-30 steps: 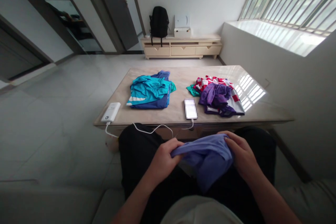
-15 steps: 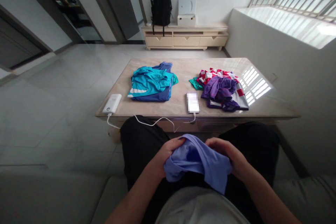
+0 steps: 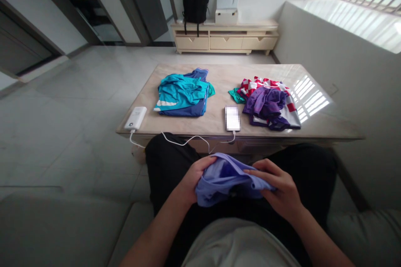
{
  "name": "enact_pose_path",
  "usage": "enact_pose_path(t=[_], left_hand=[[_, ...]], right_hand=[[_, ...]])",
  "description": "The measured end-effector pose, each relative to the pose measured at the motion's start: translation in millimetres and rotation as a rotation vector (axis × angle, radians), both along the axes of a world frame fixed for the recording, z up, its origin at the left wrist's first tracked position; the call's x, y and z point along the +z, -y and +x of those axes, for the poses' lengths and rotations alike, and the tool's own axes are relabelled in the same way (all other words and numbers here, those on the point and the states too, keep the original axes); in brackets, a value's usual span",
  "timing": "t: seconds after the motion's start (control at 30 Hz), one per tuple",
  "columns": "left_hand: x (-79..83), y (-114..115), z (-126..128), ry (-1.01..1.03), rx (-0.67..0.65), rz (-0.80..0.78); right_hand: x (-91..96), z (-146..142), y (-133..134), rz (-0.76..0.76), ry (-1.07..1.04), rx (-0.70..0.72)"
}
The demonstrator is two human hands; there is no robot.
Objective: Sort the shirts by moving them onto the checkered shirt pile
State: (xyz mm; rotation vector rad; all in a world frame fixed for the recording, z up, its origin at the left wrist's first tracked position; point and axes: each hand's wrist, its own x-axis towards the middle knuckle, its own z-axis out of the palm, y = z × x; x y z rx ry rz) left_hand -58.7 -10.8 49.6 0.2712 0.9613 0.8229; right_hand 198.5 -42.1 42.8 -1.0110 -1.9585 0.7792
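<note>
Clothes [image 3: 183, 90] and a phone [image 3: 232, 119] clutter the counter [image 3: 188, 125] mid-frame, left hand [image 3: 191, 177] and right hand [image 3: 283, 192] half-curled, gripping lilac cloth [image 3: 214, 187] lower-centre.

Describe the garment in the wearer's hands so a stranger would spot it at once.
Find the marble-look table, then look below its near edge. There the left hand and right hand hold a bunched periwinkle garment. Unlike the teal garment and the darker purple garment, it is pale blue-violet and off the table.
</note>
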Motion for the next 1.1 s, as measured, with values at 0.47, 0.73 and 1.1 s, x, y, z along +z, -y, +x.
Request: enact_pose_path(t=[0.47,0.73,1.1], left_hand=[[33.2,-6.7,-35.8,-0.954,-0.399,0.999],[31.7,-13.3,-46.4,-1.042,-0.604,1.306],[42.3,-17.3,-49.1,-1.207,-0.258,1.263]], right_hand=[[36.6,31.4,-19.9,-0.463,-0.320,-0.493],[43.2,56.2,-42.0,-0.229,-0.116,-0.285],[23.0,57.1,-48.8,-0.357,-0.272,-0.287]])
